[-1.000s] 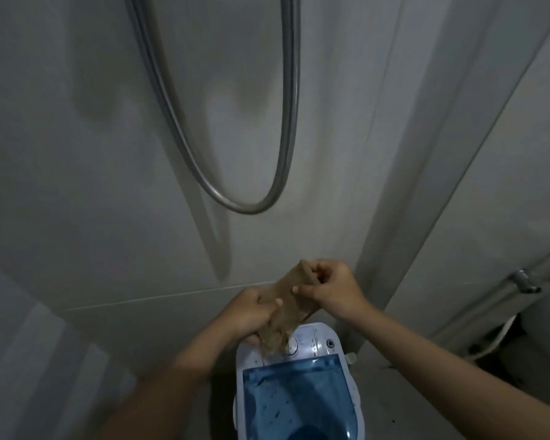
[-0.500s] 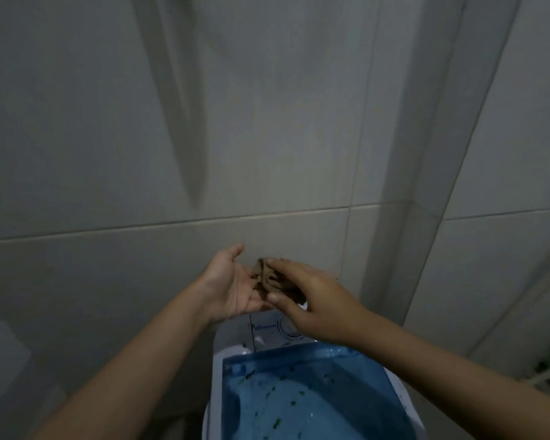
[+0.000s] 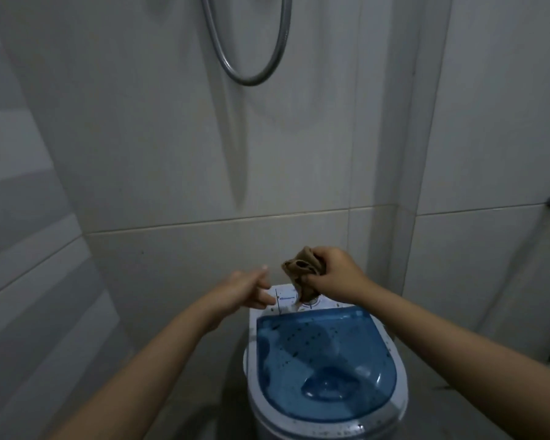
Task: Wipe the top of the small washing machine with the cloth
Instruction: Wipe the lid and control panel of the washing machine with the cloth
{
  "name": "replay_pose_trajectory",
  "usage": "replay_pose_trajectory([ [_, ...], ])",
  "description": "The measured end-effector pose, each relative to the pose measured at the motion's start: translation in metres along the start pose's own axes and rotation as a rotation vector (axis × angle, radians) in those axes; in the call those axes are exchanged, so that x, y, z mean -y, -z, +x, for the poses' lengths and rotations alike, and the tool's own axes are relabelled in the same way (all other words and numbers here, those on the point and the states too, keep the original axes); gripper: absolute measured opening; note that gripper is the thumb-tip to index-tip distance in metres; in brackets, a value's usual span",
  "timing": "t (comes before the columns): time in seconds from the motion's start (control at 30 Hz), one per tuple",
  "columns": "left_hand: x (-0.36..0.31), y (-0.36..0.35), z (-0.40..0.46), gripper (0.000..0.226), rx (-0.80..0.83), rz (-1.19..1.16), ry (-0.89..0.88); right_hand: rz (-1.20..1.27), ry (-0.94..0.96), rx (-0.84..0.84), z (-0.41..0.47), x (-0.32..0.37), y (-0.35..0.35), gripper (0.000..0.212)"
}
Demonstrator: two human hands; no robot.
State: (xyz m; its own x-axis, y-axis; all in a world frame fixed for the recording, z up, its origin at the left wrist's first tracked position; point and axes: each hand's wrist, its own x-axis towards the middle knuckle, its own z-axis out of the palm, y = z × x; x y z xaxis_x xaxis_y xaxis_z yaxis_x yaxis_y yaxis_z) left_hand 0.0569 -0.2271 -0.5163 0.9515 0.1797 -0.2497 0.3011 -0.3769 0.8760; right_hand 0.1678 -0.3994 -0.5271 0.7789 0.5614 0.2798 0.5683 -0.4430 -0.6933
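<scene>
My right hand (image 3: 334,274) clutches the bunched cloth (image 3: 302,269) above the washing machine (image 3: 324,360), left hand (image 3: 246,289) released, so next I lower it onto the speckled lid.

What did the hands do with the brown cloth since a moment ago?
The left hand let go of the crumpled brown cloth and pulled aside, open. The right hand now holds it alone in a bunched grip, with one end hanging over the white control panel. The small washing machine with the blue see-through lid stayed put, unwiped.
</scene>
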Motion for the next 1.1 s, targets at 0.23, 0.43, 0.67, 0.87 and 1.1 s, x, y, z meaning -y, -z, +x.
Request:
replay_pose_trajectory([
  [0.23, 0.093, -0.005, -0.021, 0.14, 0.141, 0.75, 0.027, -0.306, -0.019, 0.031, 0.019, -0.01, -0.041, 0.017],
  [0.43, 0.149, -0.02, 0.009, 0.15, 0.256, 0.767, -0.041, -0.571, 0.099, 0.131, 0.059, -0.022, -0.085, 0.028],
  [0.67, 0.164, -0.026, 0.03, 0.149, 0.25, 0.671, -0.138, -0.696, 0.143, 0.307, 0.074, -0.026, -0.118, 0.037],
  [0.87, 0.164, -0.03, 0.027, 0.154, 0.253, 0.716, -0.102, -0.728, 0.314, 0.387, 0.04, -0.021, -0.137, 0.04],
  [1.1, 0.166, -0.032, 0.027, 0.152, 0.22, 0.745, -0.142, -0.695, 0.374, 0.467, -0.004, -0.011, -0.132, 0.048],
])
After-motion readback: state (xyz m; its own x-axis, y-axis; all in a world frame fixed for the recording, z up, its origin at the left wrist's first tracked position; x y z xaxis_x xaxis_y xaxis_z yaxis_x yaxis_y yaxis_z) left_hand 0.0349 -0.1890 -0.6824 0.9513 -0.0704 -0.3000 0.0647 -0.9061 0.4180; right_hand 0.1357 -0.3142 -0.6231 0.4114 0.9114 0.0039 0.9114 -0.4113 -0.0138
